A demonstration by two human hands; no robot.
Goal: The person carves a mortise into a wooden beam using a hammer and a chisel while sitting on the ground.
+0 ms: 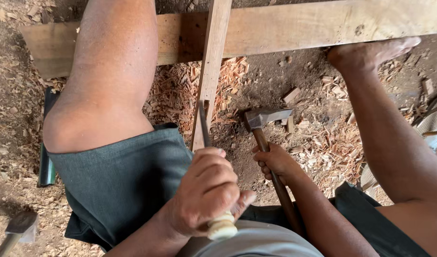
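Between the seated person's knees, on bare earth floor (271,85) littered with wood chips (180,90):

Item 1. Chisel (204,124), dark narrow blade, pale handle with a mushroomed butt. Left hand (206,190) wrapped in a full fist around the handle, thumb across the fingers, wrist bent so the blade slants forward and down toward the narrow batten (210,71). Whether the tip touches the wood cannot be told. The fist grip leaves the butt end exposed and likely steadies the tool.

Item 2. Hammer (263,119), grey steel head, brown wooden shaft. Right hand (275,162) clamped round the shaft just below the head, a short grip suited to control; head hangs low over the floor, just beside the batten, forearm running back to the body.

Item 3. Batten, lying across a broad plank (323,26). Right foot (371,52) rests by the plank's edge, apparently bracing it.

Item 4. Second hammer (18,228), lower left, on the floor, well apart from both hands.
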